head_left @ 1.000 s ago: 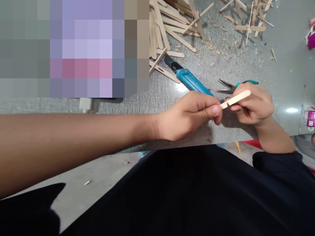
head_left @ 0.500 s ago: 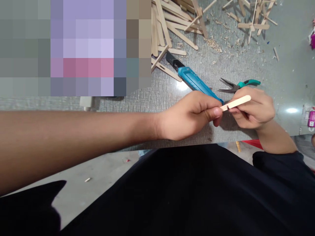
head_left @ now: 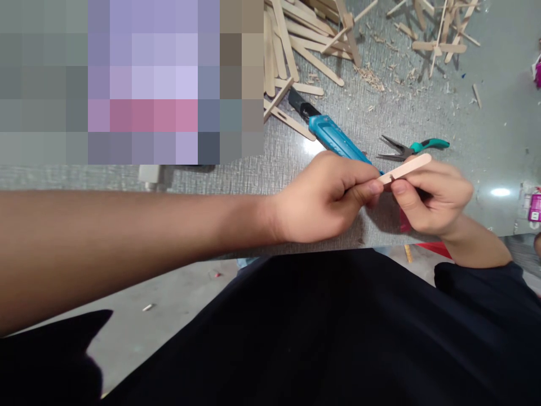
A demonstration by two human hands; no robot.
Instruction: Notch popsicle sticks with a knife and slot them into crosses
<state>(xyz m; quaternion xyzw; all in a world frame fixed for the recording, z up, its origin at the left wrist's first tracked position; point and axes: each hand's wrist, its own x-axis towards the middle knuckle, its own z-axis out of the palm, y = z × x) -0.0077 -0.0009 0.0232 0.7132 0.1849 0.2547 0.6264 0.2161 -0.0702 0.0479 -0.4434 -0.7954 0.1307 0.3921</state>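
My left hand [head_left: 332, 197] is closed, pinching one end of a wooden craft stick [head_left: 409, 168] between thumb and fingers. The stick tilts up to the right, and a small dark notch shows in its lower edge. Around the notch, my right hand [head_left: 442, 194] is closed on the stick, its thumb just below the edge and its fingers partly hidden behind. Beyond my left hand lies a blue utility knife [head_left: 338, 138], its handle end covered by the hand. Needle-nose pliers [head_left: 408, 151] with green handles lie just behind my right hand, jaws apart.
A pile of craft sticks [head_left: 306, 42] lies at the table's far side, beside joined stick pieces [head_left: 442, 48]. Wood shavings [head_left: 369, 77] are scattered nearby. The table's [head_left: 253, 248] front edge runs close to my body. A purple item [head_left: 535, 206] sits at far right. The upper left is blurred out.
The stick has turned so its broad face shows more. My right thumb has shifted down and left below the stick, and a dark pink patch now shows under that hand.
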